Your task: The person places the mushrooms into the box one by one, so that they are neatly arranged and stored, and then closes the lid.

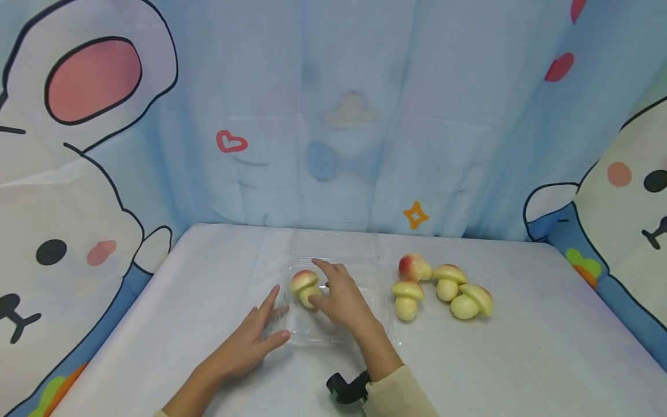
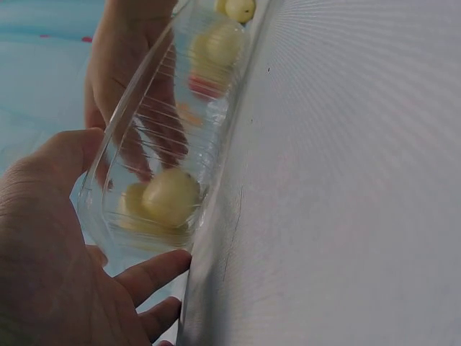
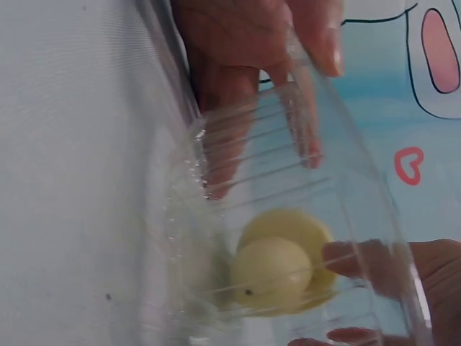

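Observation:
One toy mushroom (image 1: 304,286) with a red-and-yellow cap lies in the left part of a clear plastic container (image 1: 339,331). My right hand (image 1: 341,295) reaches into the container from the right, thumb and index finger spread apart beside the mushroom. In the right wrist view the thumb (image 3: 360,261) overlaps the mushroom (image 3: 277,270) through the clear wall. My left hand (image 1: 247,344) is at the container's left side, fingers fairly straight and thumb apart. Its thumb (image 2: 83,148) is right at the rim in the left wrist view.
Several more toy mushrooms (image 1: 406,301) lie close together on the white tabletop (image 1: 521,347), right of the container. The container's clear lid (image 1: 333,244) stands open at the back. A black device (image 1: 346,388) is at my right wrist. Behind hangs a blue printed curtain (image 1: 458,116).

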Demonstrator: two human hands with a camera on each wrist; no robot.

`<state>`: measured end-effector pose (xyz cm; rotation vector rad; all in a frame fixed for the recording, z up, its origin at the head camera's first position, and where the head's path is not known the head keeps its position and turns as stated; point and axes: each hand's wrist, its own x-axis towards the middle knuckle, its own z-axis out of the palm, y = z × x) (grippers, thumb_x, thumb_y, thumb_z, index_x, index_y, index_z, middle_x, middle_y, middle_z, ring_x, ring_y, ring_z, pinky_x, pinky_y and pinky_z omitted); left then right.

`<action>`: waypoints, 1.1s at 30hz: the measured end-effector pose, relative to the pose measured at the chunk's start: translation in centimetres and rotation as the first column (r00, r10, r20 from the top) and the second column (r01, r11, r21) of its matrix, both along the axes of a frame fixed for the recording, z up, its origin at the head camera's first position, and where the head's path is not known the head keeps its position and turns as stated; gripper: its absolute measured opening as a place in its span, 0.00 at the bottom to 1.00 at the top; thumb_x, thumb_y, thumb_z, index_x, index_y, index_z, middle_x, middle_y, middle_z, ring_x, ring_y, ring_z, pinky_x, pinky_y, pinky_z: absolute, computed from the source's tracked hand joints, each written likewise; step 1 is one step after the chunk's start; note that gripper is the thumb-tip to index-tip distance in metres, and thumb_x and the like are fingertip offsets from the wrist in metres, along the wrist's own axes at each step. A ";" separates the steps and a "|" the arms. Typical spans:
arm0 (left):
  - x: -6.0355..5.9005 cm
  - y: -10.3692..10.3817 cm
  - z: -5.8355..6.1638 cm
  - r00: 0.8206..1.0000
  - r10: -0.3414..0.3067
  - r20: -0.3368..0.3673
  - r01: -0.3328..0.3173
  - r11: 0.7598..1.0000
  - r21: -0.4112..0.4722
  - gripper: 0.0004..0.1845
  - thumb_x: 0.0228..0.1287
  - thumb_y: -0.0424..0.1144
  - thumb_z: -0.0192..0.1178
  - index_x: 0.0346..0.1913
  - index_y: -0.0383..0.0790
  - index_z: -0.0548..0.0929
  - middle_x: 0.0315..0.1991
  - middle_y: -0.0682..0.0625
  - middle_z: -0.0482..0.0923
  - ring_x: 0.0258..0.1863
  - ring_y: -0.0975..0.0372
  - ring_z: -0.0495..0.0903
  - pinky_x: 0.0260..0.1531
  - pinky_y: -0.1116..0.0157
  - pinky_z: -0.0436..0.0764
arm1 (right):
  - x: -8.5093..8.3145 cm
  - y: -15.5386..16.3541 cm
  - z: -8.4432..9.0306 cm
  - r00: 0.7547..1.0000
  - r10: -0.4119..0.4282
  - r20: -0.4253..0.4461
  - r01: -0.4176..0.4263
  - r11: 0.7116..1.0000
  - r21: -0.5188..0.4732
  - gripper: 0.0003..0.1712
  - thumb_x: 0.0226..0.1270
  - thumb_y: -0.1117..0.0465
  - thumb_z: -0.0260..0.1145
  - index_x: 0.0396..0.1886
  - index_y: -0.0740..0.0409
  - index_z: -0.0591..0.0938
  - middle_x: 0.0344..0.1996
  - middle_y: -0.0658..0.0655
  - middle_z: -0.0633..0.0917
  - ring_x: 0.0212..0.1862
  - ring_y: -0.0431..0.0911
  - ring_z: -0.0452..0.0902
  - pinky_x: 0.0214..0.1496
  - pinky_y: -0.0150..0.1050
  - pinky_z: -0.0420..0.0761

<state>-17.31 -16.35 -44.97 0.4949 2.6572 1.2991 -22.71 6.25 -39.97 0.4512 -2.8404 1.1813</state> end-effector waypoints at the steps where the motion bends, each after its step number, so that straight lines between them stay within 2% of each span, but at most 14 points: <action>1: 0.0 0.0 0.0 1.000 -0.001 0.001 0.001 1.000 -0.002 0.46 0.77 0.54 0.57 0.85 0.54 0.41 0.76 0.45 0.70 0.82 0.36 0.43 0.76 0.31 0.38 | 0.0 0.1 0.1 1.000 -0.001 -0.002 0.001 1.000 -0.008 0.43 0.63 0.61 0.76 0.77 0.48 0.71 0.64 0.64 0.76 0.58 0.58 0.81 0.53 0.53 0.85; 7: 0.0 -0.1 0.0 1.000 0.005 0.005 -0.005 1.000 -0.008 0.46 0.77 0.55 0.56 0.85 0.55 0.40 0.76 0.46 0.70 0.82 0.36 0.43 0.76 0.30 0.38 | 0.2 0.9 0.8 1.000 0.009 -0.026 -0.010 0.999 -0.046 0.42 0.64 0.61 0.75 0.77 0.50 0.70 0.65 0.68 0.76 0.60 0.61 0.81 0.54 0.55 0.85; 15: 0.2 -0.2 0.0 1.000 0.009 0.017 -0.009 1.000 -0.002 0.46 0.77 0.55 0.57 0.85 0.54 0.40 0.76 0.46 0.70 0.82 0.36 0.43 0.76 0.30 0.39 | 0.4 1.9 1.6 0.997 -0.027 -0.067 0.019 0.992 -0.122 0.40 0.65 0.63 0.74 0.76 0.50 0.71 0.65 0.67 0.76 0.59 0.60 0.82 0.57 0.54 0.86; 21: 0.2 -0.3 0.0 1.000 -0.011 -0.001 0.011 1.000 0.008 0.46 0.77 0.54 0.56 0.85 0.53 0.39 0.76 0.44 0.69 0.83 0.40 0.46 0.78 0.35 0.34 | 0.4 3.3 2.3 0.993 -0.088 -0.075 0.075 0.984 -0.161 0.40 0.66 0.63 0.74 0.76 0.50 0.71 0.66 0.65 0.77 0.60 0.60 0.83 0.55 0.52 0.87; 33: 0.2 -0.1 0.1 1.000 -0.021 0.006 0.021 1.000 0.017 0.47 0.77 0.55 0.56 0.85 0.53 0.39 0.77 0.44 0.69 0.83 0.39 0.42 0.78 0.35 0.34 | 0.7 6.9 3.6 0.978 -0.199 -0.063 0.187 0.969 -0.159 0.37 0.69 0.62 0.71 0.76 0.53 0.71 0.67 0.66 0.77 0.62 0.62 0.81 0.57 0.56 0.86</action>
